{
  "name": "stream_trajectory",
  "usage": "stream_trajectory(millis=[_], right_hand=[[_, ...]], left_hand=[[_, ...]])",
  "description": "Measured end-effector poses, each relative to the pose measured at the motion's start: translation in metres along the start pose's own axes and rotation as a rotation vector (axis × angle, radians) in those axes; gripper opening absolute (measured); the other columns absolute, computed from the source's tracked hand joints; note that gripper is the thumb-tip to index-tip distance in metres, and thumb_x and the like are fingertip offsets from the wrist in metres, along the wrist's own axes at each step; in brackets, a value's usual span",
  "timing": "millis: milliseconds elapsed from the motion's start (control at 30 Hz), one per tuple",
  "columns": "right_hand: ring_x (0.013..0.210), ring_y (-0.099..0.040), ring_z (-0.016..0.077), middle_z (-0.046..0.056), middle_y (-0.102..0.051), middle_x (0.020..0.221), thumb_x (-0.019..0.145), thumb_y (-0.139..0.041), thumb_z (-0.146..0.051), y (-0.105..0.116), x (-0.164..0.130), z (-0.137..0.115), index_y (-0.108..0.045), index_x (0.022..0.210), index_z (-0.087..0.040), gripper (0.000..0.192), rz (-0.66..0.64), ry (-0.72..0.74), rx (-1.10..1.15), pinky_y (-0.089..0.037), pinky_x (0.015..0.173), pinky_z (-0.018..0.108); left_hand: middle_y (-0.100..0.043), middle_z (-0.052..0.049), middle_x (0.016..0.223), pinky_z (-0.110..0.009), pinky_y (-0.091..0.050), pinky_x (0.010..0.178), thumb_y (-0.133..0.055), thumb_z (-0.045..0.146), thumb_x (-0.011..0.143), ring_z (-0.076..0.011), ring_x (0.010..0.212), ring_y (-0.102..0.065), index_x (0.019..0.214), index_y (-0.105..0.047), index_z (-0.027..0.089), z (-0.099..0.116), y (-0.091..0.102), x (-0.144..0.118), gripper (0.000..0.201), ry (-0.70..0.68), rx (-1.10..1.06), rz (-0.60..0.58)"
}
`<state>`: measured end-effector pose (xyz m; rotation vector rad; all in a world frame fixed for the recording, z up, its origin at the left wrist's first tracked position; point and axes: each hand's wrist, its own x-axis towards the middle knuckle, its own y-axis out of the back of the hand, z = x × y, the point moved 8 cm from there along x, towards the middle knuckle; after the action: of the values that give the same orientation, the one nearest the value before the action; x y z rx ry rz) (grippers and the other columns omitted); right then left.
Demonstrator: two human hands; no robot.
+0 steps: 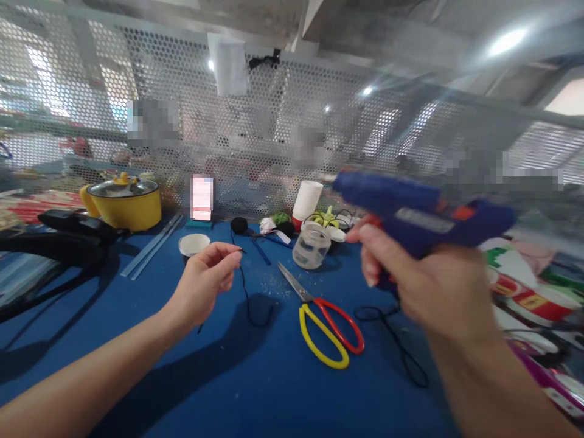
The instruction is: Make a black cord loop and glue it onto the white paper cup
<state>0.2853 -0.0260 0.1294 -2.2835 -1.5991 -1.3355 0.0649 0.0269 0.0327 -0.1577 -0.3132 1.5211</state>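
Note:
My left hand (pixel 205 280) pinches the end of a thin black cord (pixel 247 295) between thumb and fingertips. The cord hangs down and curls on the blue table. My right hand (pixel 440 289) is wrapped round a blue hot glue gun (pixel 387 193), held up in the air and smeared by motion, its nozzle pointing left. Between the hands lie scissors (pixel 306 297) with one yellow and one red handle, blades partly apart. Behind them stands a clear jar (pixel 311 246). A white-rimmed cup (pixel 194 244) is just behind my left hand.
A yellow pot (pixel 132 207) with a glass lid, a lit phone (pixel 201 199) and stacked paper cups (pixel 307 202) line the back, before a perforated metal screen (pixel 255 128). Clear glue sticks (pixel 152 246) lie at left. Black cord (pixel 401 344) and a red-white bowl (pixel 533 295) are at right.

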Motion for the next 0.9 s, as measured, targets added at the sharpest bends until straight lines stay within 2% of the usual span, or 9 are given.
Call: stream_trajectory(millis=[33,100,167,267,500,900], right_hand=[[0.034,-0.048,0.0105,-0.004,-0.052,0.041,0.073,-0.055,-0.040,-0.011,-0.006,0.005,-0.061,0.073,-0.018,0.023,-0.072,-0.064,0.031,-0.042,0.039,0.023],[0.034,-0.050,0.0111,-0.004,-0.051,0.039,0.072,-0.056,-0.039,-0.037,-0.023,0.008,-0.062,0.072,-0.017,0.023,-0.192,-0.109,0.081,-0.044,0.039,0.023],[0.036,-0.050,0.0116,-0.003,-0.050,0.038,0.074,-0.053,-0.036,-0.057,-0.037,0.012,-0.061,0.066,-0.016,0.023,-0.257,-0.128,0.074,-0.045,0.043,0.024],[0.046,-0.056,0.0148,-0.001,-0.055,0.044,0.075,-0.052,-0.035,-0.072,-0.046,0.013,-0.062,0.073,-0.016,0.021,-0.291,-0.079,0.050,-0.047,0.049,0.026],[0.060,-0.061,0.0185,0.003,-0.062,0.057,0.076,-0.051,-0.035,-0.076,-0.047,0.016,-0.062,0.074,-0.018,0.021,-0.318,-0.040,0.012,-0.047,0.053,0.027],[0.065,-0.061,0.0205,0.002,-0.060,0.054,0.075,-0.052,-0.035,-0.078,-0.048,0.018,-0.062,0.073,-0.021,0.017,-0.329,-0.057,0.026,-0.046,0.050,0.028]], left_hand=[[-0.041,0.007,0.047,-0.016,-0.019,0.037,-0.063,0.021,0.065,-0.0004,0.036,-0.028,0.070,-0.056,0.015,0.000,0.000,0.000,0.011,0.001,0.000,-0.002],[-0.040,0.007,0.047,-0.016,-0.019,0.037,-0.063,0.021,0.065,-0.0003,0.036,-0.028,0.070,-0.056,0.015,-0.001,-0.001,-0.001,0.011,0.002,0.000,-0.009],[-0.039,0.008,0.046,-0.016,-0.019,0.037,-0.063,0.021,0.065,-0.0003,0.036,-0.028,0.070,-0.056,0.015,-0.001,0.000,-0.002,0.011,-0.001,0.000,-0.009],[-0.039,0.008,0.045,-0.015,-0.020,0.036,-0.063,0.020,0.065,-0.0005,0.036,-0.029,0.070,-0.056,0.014,-0.001,0.001,-0.001,0.010,-0.011,0.000,-0.003],[-0.039,0.008,0.045,-0.015,-0.020,0.036,-0.062,0.020,0.066,-0.0007,0.036,-0.029,0.071,-0.056,0.014,-0.002,0.001,0.000,0.010,-0.018,0.022,0.004],[-0.039,0.008,0.044,-0.015,-0.020,0.036,-0.063,0.021,0.065,-0.0011,0.036,-0.030,0.070,-0.055,0.014,-0.002,0.001,0.000,0.012,-0.018,0.027,0.001]])
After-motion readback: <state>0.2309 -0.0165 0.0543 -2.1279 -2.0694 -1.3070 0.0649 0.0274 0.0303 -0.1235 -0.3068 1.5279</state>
